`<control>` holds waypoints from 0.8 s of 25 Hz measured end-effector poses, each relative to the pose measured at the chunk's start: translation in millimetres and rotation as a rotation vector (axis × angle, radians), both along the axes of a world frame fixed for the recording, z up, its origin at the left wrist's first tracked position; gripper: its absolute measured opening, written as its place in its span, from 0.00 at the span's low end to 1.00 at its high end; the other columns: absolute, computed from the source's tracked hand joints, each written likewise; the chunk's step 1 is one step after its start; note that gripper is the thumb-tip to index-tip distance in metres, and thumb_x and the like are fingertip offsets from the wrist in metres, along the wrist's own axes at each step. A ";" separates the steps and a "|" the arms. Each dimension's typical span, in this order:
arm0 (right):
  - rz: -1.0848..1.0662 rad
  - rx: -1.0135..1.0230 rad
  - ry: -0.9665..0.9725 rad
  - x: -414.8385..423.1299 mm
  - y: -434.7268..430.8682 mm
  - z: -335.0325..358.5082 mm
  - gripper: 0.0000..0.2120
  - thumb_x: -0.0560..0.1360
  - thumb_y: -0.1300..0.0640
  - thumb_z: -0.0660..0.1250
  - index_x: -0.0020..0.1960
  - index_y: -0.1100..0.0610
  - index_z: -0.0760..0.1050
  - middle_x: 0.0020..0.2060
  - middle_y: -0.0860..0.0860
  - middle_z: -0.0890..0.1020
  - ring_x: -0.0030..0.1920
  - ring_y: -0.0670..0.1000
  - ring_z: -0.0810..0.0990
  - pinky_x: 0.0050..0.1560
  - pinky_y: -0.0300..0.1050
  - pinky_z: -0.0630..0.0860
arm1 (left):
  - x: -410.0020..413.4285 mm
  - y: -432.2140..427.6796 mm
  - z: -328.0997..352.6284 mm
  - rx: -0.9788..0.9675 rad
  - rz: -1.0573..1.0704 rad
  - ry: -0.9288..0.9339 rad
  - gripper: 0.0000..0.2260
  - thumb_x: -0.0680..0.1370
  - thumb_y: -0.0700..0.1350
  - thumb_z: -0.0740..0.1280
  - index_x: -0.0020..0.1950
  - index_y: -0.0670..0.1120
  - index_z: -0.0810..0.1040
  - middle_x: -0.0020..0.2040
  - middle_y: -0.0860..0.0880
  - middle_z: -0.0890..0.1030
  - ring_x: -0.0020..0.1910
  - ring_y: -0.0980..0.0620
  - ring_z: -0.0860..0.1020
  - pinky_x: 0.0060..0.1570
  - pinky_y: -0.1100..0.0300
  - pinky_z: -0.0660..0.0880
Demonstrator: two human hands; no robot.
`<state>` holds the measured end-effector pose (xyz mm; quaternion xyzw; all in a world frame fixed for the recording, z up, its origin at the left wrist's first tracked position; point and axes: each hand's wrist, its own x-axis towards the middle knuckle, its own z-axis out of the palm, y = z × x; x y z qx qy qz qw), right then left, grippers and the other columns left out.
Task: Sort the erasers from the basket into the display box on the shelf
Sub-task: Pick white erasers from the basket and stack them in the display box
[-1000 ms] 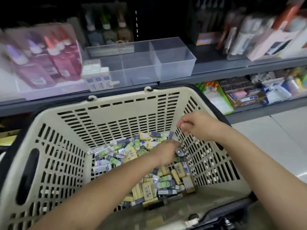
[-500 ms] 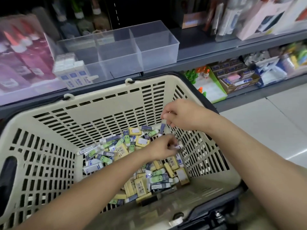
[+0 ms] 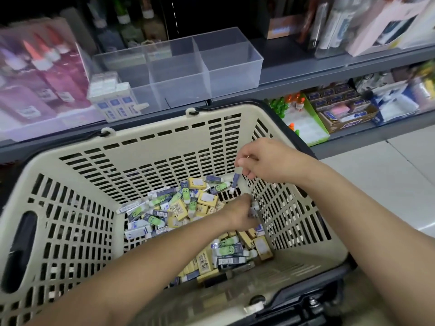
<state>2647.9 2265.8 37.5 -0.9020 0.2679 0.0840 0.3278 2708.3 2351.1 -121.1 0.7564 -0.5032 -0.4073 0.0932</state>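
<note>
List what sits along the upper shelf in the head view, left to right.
Pink glue bottles → white boxed erasers → clear display box → bare shelf → pale pink packaging.

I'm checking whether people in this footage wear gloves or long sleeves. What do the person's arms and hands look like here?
Both forearms are bare right to the bottom of the picture: no sleeves or cuffs show. The left hand and right hand wear no gloves. No watch or bracelet shows on either wrist. A small glint on a right finger could be a ring; too blurred to tell.
</note>
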 end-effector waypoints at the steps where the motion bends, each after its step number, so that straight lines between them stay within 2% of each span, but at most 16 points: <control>1: -0.002 0.005 -0.004 -0.2 0.3 0.4 0.10 0.79 0.53 0.59 0.51 0.53 0.79 0.43 0.50 0.82 0.46 0.51 0.81 0.53 0.53 0.78 | -5.6 -2.0 -1.9 0.029 -0.036 -0.071 0.27 0.73 0.52 0.70 0.66 0.44 0.66 0.54 0.46 0.75 0.50 0.48 0.76 0.46 0.54 0.75; 2: -0.004 0.011 -0.006 -0.5 0.1 0.9 0.10 0.79 0.53 0.59 0.51 0.53 0.79 0.43 0.50 0.82 0.46 0.50 0.81 0.53 0.53 0.78 | -9.7 -3.1 -4.8 0.040 -0.057 -0.135 0.29 0.72 0.54 0.71 0.68 0.45 0.65 0.59 0.45 0.74 0.54 0.45 0.76 0.49 0.52 0.75; 4: -0.011 0.020 -0.012 -1.0 -0.3 1.9 0.09 0.79 0.53 0.60 0.51 0.53 0.78 0.42 0.49 0.82 0.46 0.50 0.81 0.53 0.53 0.78 | -12.3 -0.7 -6.9 0.013 -0.013 -0.145 0.28 0.71 0.54 0.72 0.66 0.46 0.67 0.60 0.45 0.73 0.56 0.43 0.75 0.49 0.52 0.74; 7: -0.001 0.007 0.005 -0.3 0.4 1.9 0.09 0.79 0.53 0.60 0.52 0.53 0.78 0.43 0.49 0.82 0.46 0.50 0.81 0.53 0.52 0.77 | -2.2 9.0 -2.6 -0.074 0.141 0.053 0.17 0.72 0.48 0.72 0.54 0.47 0.69 0.52 0.49 0.75 0.51 0.46 0.76 0.44 0.57 0.72; 10: 0.018 -0.041 0.051 1.0 2.2 0.1 0.09 0.79 0.53 0.60 0.53 0.52 0.78 0.42 0.46 0.79 0.47 0.49 0.79 0.53 0.48 0.77 | 21.8 22.1 19.4 -0.120 0.368 0.265 0.18 0.72 0.46 0.73 0.59 0.46 0.74 0.54 0.51 0.75 0.49 0.51 0.78 0.41 0.63 0.71; 12: 0.025 -0.073 0.074 2.2 3.4 -0.2 0.06 0.77 0.53 0.63 0.51 0.50 0.78 0.41 0.45 0.78 0.47 0.48 0.79 0.50 0.46 0.76 | 39.2 33.5 41.8 -0.182 0.508 0.430 0.11 0.72 0.44 0.72 0.53 0.48 0.78 0.44 0.52 0.78 0.35 0.60 0.78 0.31 0.68 0.70; 13: 0.029 -0.078 0.093 1.8 3.8 -0.2 0.05 0.76 0.54 0.65 0.50 0.49 0.78 0.41 0.45 0.78 0.47 0.48 0.79 0.50 0.45 0.76 | 47.3 39.4 52.6 -0.215 0.548 0.486 0.06 0.73 0.43 0.72 0.49 0.48 0.79 0.39 0.52 0.78 0.27 0.62 0.74 0.27 0.68 0.68; 14: 0.040 -0.070 0.122 1.3 5.1 -0.3 0.05 0.75 0.53 0.67 0.50 0.49 0.78 0.42 0.45 0.79 0.47 0.47 0.79 0.51 0.46 0.77 | 54.2 46.2 63.7 -0.250 0.577 0.524 0.03 0.73 0.42 0.71 0.46 0.49 0.79 0.34 0.52 0.77 0.24 0.62 0.71 0.25 0.67 0.66; 17: 0.071 0.006 0.171 1.2 15.6 -0.4 0.08 0.72 0.51 0.70 0.51 0.51 0.78 0.42 0.47 0.82 0.43 0.46 0.81 0.51 0.50 0.79 | 69.2 67.4 94.5 -0.345 0.682 0.623 0.04 0.74 0.41 0.70 0.43 0.50 0.80 0.31 0.54 0.75 0.26 0.58 0.67 0.30 0.62 0.63; 20: 0.016 0.146 -0.004 9.4 29.0 3.9 0.04 0.73 0.56 0.69 0.46 0.57 0.80 0.36 0.51 0.85 0.39 0.47 0.84 0.48 0.52 0.79 | 79.8 85.5 117.7 -0.430 0.776 0.710 0.04 0.75 0.38 0.68 0.45 0.47 0.78 0.30 0.53 0.76 0.27 0.57 0.66 0.29 0.65 0.62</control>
